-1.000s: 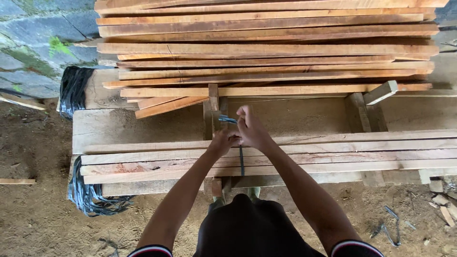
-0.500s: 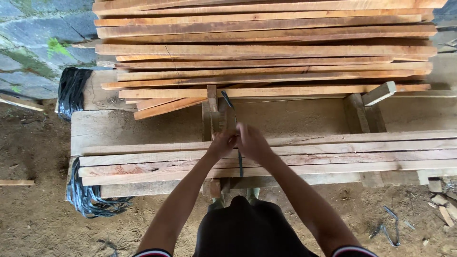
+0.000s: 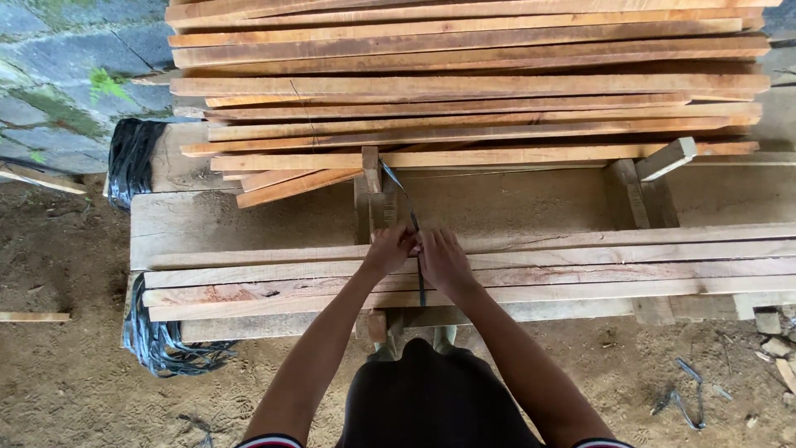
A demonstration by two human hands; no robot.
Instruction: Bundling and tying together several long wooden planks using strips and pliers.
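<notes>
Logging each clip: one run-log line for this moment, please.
left hand: on dark strap | right hand: on strap | under hands: planks | behind: plank stack

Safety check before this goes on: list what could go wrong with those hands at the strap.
1. Both the left hand and right hand pinch the thin dark strap close together; if it slips or snaps, its edge might cut fingers.
2. The stacked planks lie uneven, some ends overhanging; a jolt could shift them.
3. Strap scraps on the dirt floor may trip feet.
</notes>
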